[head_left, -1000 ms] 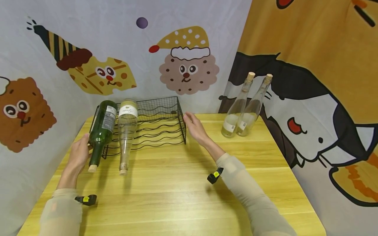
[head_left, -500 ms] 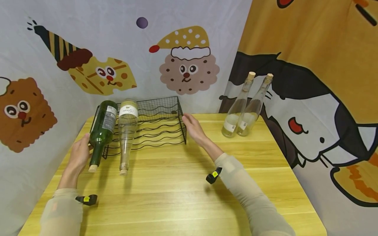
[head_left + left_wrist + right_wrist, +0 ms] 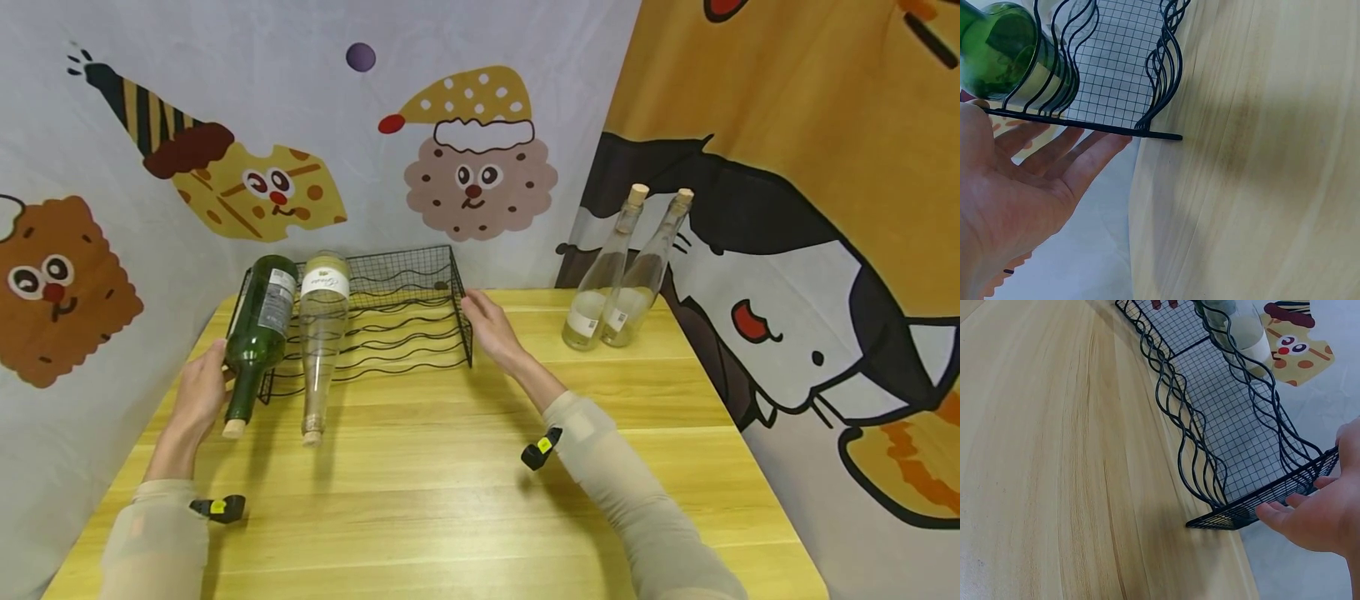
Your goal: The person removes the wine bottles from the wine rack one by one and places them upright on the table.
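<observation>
A black wire wine rack (image 3: 397, 333) lies at the back left of the table, with wavy bars across it. A green glass bottle (image 3: 258, 337) and a clear glass bottle (image 3: 324, 333) lie in it, corked necks facing me. My left hand (image 3: 201, 387) touches the rack's left end with fingers extended; the left wrist view shows those fingers (image 3: 1094, 162) against the side frame. On the opposite end, my right hand (image 3: 492, 333) rests its outstretched fingers against the mesh side panel (image 3: 1260, 500). Neither hand grips a bottle.
Two clear corked bottles, one (image 3: 596, 292) beside the other (image 3: 641, 283), stand upright at the back right of the wooden table (image 3: 450, 500). Cartoon-printed cloth (image 3: 300, 83) hangs behind and at the sides.
My right hand has shifted very slightly left against the rack's end. The left hand, rack and bottles look unmoved.
</observation>
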Demonstrator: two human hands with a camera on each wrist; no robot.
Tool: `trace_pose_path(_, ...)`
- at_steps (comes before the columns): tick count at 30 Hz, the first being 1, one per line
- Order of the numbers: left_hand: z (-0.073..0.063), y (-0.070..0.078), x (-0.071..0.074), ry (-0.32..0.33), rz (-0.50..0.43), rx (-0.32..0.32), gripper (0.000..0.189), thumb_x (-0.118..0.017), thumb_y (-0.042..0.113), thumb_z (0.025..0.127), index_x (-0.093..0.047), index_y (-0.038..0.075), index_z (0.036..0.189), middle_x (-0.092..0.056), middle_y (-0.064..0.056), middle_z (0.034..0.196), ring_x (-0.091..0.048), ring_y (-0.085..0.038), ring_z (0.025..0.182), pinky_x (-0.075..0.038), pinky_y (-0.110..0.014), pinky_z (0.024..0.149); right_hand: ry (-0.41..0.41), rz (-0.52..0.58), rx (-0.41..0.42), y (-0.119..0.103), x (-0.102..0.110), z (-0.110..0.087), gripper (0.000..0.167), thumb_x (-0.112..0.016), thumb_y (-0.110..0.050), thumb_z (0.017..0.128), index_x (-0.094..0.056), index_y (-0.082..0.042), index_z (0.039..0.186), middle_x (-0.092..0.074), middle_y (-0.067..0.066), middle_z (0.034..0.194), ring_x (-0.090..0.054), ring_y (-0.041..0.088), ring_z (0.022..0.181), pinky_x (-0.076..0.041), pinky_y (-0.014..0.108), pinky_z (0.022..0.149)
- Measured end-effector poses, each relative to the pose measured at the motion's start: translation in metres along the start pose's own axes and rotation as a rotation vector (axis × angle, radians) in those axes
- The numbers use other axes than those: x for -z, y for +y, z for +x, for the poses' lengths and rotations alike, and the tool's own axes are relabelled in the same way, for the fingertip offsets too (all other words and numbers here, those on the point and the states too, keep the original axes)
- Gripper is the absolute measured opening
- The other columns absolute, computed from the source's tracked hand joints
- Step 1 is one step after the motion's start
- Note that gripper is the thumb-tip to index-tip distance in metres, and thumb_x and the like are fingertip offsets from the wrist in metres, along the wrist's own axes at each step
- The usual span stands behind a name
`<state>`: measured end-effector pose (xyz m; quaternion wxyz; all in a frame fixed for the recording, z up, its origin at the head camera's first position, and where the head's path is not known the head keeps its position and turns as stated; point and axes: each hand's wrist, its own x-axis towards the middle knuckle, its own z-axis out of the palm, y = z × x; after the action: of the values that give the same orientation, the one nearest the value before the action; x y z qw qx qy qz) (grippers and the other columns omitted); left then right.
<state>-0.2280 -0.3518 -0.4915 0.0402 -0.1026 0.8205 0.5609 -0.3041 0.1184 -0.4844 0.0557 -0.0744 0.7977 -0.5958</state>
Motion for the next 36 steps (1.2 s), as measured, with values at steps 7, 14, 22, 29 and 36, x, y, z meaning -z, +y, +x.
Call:
trace_pose_path(7,-0.001,-0.001,0.000,-0.003,0.006,0.001,0.087,-0.013,0.063,0.119,-0.042,-0.003,0.167,-0.015,-0.033,0.186,-0.031,-0.062,0.165,-0.040,-0.077,0.127,-0.014,0.009,0.014,0.003,0.001,-0.001,0.066,-0.043,-0.051,0.122,-0.036,-0.017,0.178,-0.039,0.011,0.184,-0.040,0.036,0.170,-0.034,0.058,0.143)
trace_pose_path(14,-0.003,0.000,0.000,-0.014,0.011,-0.002,0.086,-0.012,0.062,0.119,-0.041,-0.002,0.168,-0.014,-0.031,0.186,-0.030,-0.062,0.165,-0.039,-0.077,0.128,-0.028,0.012,0.022,0.003,0.001,-0.001,0.067,-0.042,-0.053,0.122,-0.034,-0.018,0.179,-0.036,0.010,0.186,-0.038,0.036,0.171,-0.032,0.057,0.144)
trace_pose_path(22,-0.008,0.004,0.003,-0.002,0.076,-0.063,0.084,-0.010,0.062,0.119,-0.020,0.008,0.181,-0.013,-0.027,0.188,-0.033,-0.062,0.164,-0.055,-0.057,0.126,-0.038,0.000,0.026,0.003,0.002,0.000,0.068,-0.041,-0.054,0.122,-0.033,-0.019,0.179,-0.035,0.009,0.186,-0.038,0.035,0.171,-0.032,0.058,0.144)
trace_pose_path(29,-0.018,0.011,0.007,0.099,0.027,-0.205,0.067,-0.016,0.048,0.124,-0.023,0.015,0.182,-0.026,-0.017,0.188,-0.040,-0.047,0.167,-0.056,-0.001,0.096,-0.042,0.005,0.031,0.003,0.002,0.001,0.068,-0.041,-0.053,0.122,-0.033,-0.017,0.179,-0.034,0.010,0.186,-0.037,0.036,0.172,-0.030,0.056,0.145)
trace_pose_path(36,-0.029,0.027,0.009,0.233,0.078,-0.317,0.060,-0.025,0.044,0.125,-0.036,0.018,0.178,-0.041,-0.010,0.183,-0.051,-0.014,0.164,-0.052,-0.001,0.107,-0.050,-0.004,0.037,0.004,0.003,0.001,0.069,-0.039,-0.055,0.122,-0.032,-0.018,0.180,-0.033,0.010,0.187,-0.035,0.035,0.173,-0.029,0.056,0.145)
